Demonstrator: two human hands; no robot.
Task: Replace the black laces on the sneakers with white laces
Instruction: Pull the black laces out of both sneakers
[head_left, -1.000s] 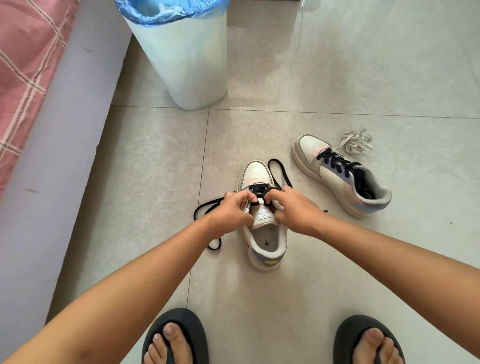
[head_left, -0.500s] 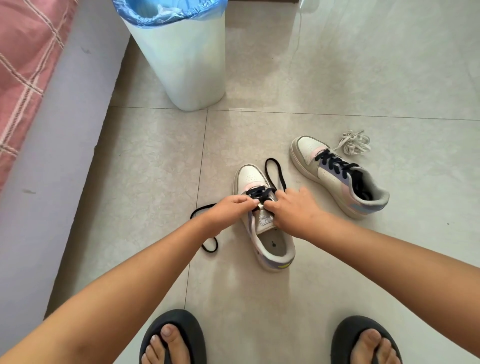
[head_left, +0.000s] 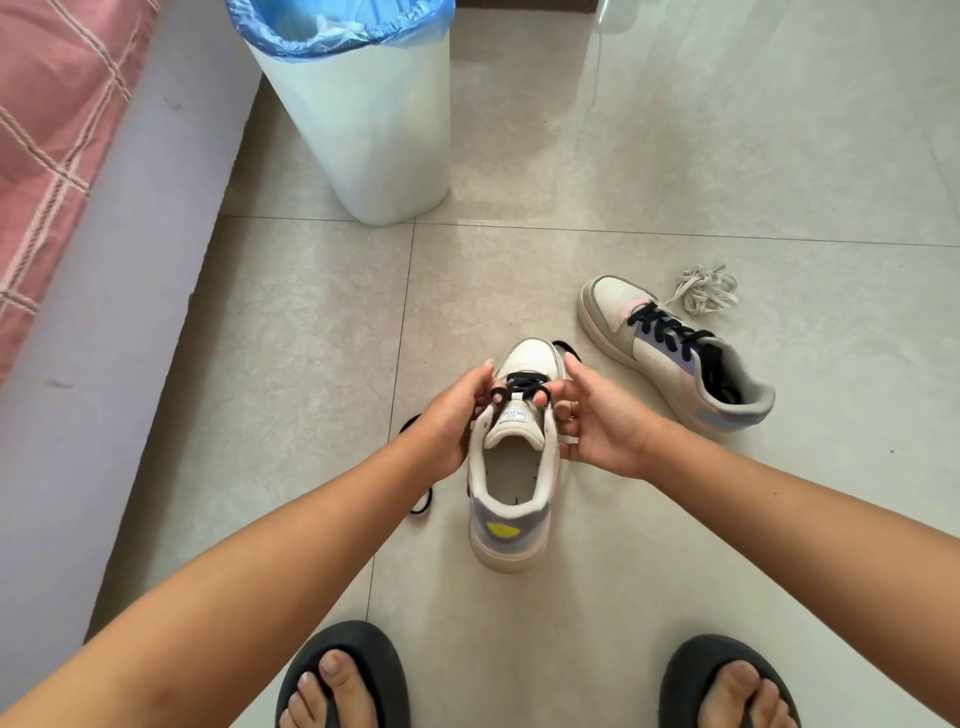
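Between the two hands, low in the middle of the head view, stands the near sneaker (head_left: 511, 462), heel toward the person and toe pointing away, upright on the tiled floor (head_left: 675, 519). Its black lace (head_left: 523, 384) remains only in the lowest eyelets near the toe; the upper eyelets are bare and the tongue stands up. The left hand (head_left: 449, 415) is at the shoe's left side, fingers curled, thumb and fingertips pinching the lace at the left eyelet row. The right hand (head_left: 597, 415) mirrors it on the right side, thumb on top and fingers curled toward the shoe, pinching the lace at the right eyelet row. Both forearms reach forward and inward from the lower corners, wrists roughly level, so the hands meet over the front of the shoe. Loose lengths of the same black lace trail on the floor: a loop to the left under the left forearm and a short bit showing beyond the toe on the right.

Further right and a little farther away lies the second sneaker (head_left: 675, 353), turned at an angle with its toe toward the upper left, its own black lacing (head_left: 670, 330) fully threaded. Just beyond its toe sits a loose bundle of white laces (head_left: 706, 291), touching or almost touching the shoe. A white bin (head_left: 374, 130) with a blue liner stands at the top, and a pink checked cover (head_left: 47, 130) fills the upper left. Dark slippers (head_left: 345, 670) show at the bottom edge.
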